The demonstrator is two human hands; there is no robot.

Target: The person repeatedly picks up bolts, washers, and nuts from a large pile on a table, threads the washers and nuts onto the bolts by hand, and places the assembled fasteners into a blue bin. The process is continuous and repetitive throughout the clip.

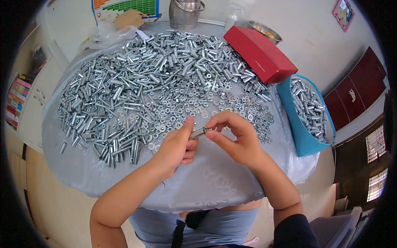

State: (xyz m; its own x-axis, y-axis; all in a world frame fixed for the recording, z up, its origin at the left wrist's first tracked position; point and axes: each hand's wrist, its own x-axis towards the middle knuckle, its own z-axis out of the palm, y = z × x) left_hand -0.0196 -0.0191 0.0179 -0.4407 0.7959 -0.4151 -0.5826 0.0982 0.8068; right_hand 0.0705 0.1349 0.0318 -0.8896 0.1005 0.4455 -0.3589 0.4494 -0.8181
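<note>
Metal sleeve (198, 133) clasped in left hand (174, 145), pinched by right hand (236, 138); lettering (257, 66) on red box (264, 51)

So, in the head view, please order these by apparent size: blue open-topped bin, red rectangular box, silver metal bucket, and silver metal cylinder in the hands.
- Blue open-topped bin
- Red rectangular box
- Silver metal bucket, visible part
- Silver metal cylinder

One table (198, 182); one left hand (175, 146), one right hand (235, 138), one metal piece (198, 133) at centre; one bucket (183, 17) at top; one red box (262, 56), one bowl (258, 27), one blue bin (308, 149) at right; sleeves (118, 82) and washers (164, 104) beyond counting.
</note>
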